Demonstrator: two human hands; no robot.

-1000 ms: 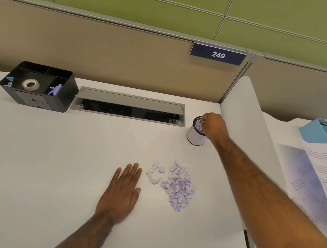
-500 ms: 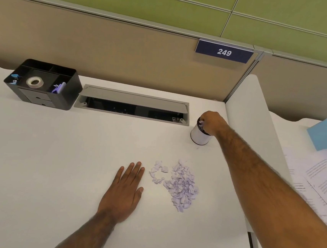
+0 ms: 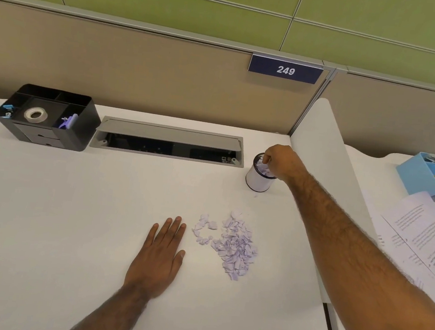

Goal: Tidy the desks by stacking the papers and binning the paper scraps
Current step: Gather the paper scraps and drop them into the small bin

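My left hand (image 3: 158, 257) lies flat on the white counter (image 3: 47, 215), fingers straight and close together, holding nothing. At its three o'clock is the loose heap of lilac paper scraps (image 3: 232, 246), near the fingers but not touching them. At about one o'clock from that heap stands the small white cup (image 3: 256, 180), upright and filled to the rim with the same scraps. My right hand (image 3: 280, 161) is over its mouth, fingers curled downward with the tips bunched among the scraps there; I cannot tell whether they pinch any. One stray scrap (image 3: 255, 195) lies at the cup's foot, on its six o'clock side. At ten o'clock on the counter sits a black organiser (image 3: 47, 116) holding a roll of tape (image 3: 35, 115). Printed papers (image 3: 422, 237) lie spread at three o'clock, beyond the divider (image 3: 319, 148), beside a blue tray (image 3: 433, 172).
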